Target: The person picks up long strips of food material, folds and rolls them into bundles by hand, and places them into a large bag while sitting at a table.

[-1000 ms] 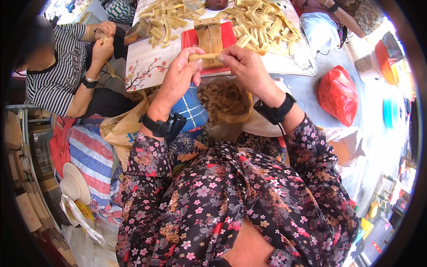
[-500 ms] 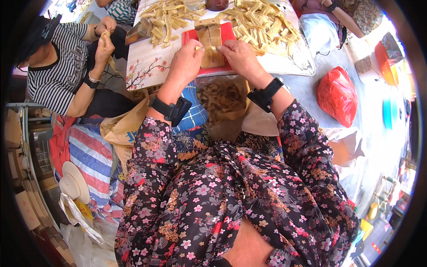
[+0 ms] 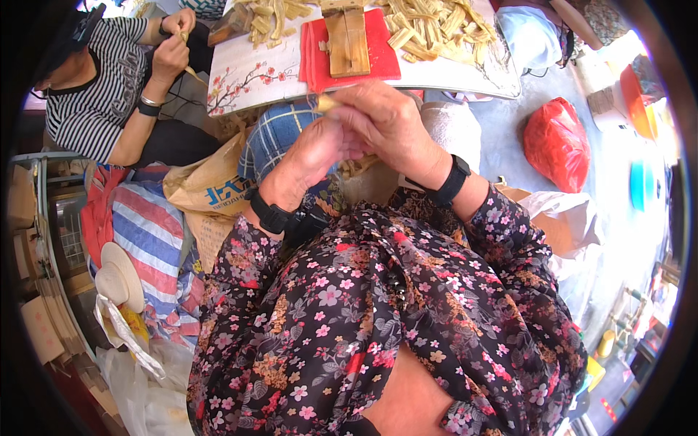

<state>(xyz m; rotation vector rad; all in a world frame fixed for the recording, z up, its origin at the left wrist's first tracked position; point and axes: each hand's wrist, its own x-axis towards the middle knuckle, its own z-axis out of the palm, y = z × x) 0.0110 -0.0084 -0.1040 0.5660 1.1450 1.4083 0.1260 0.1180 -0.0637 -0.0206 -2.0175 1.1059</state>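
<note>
Right hand (image 3: pixel 382 120) pinches a pale-yellow strip (image 3: pixel 326 103) jutting toward ten o'clock; left hand's (image 3: pixel 318 151) hold can't be told. Probably light, pliable; best gripped near its end.

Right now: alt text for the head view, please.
Left hand and right hand close together at a table's near edge, a yellow piece jutting from the right. Beyond, a wooden block lies on red cloth between yellow strips; at left, a co-worker in stripes holds something pale.
</note>
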